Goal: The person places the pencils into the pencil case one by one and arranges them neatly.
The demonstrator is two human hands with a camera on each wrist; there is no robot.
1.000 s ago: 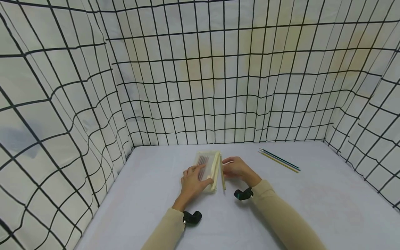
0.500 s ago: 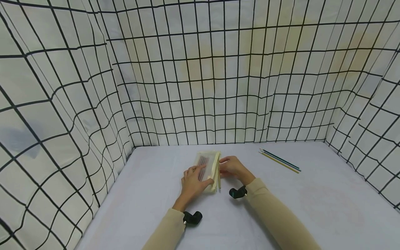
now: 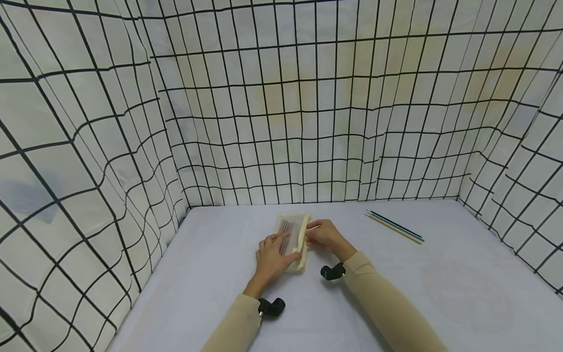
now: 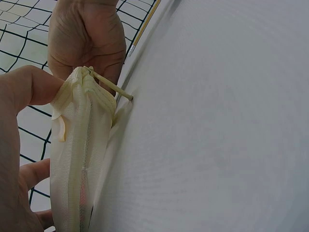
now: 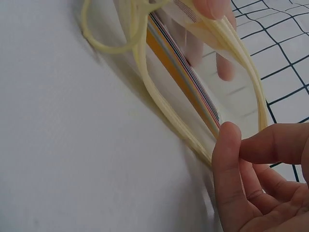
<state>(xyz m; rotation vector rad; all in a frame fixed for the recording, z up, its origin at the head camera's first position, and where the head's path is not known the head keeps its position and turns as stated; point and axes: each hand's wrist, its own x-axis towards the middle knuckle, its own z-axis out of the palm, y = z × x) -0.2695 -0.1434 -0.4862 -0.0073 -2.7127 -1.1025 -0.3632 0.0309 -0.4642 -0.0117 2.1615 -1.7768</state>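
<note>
A cream mesh zip pouch (image 3: 300,224) stands on the white table with several coloured pencils (image 5: 191,79) showing inside. My left hand (image 3: 269,256) grips it from the left, thumb over its near end and fingers spread across the mesh. In the right wrist view the zip edges stand apart. At that opening is my right hand (image 3: 327,237), thumb and index finger meeting at the end of a yellow pencil (image 5: 175,72) lying in the pouch. The pinched spot is partly hidden by the fingers. A cord loop (image 5: 106,48) sticks out from the zip's near end.
Several pencils, one dark green (image 3: 398,223) and one yellow (image 3: 396,230) among them, lie side by side at the right of the table (image 3: 220,274). Black netting (image 3: 316,132) over white sheeting rises at the back and both sides.
My right hand has moved left with the yellow pencil, which stood apart from the pouch's right edge and is now in the pouch's opening. The left hand keeps its place.
</note>
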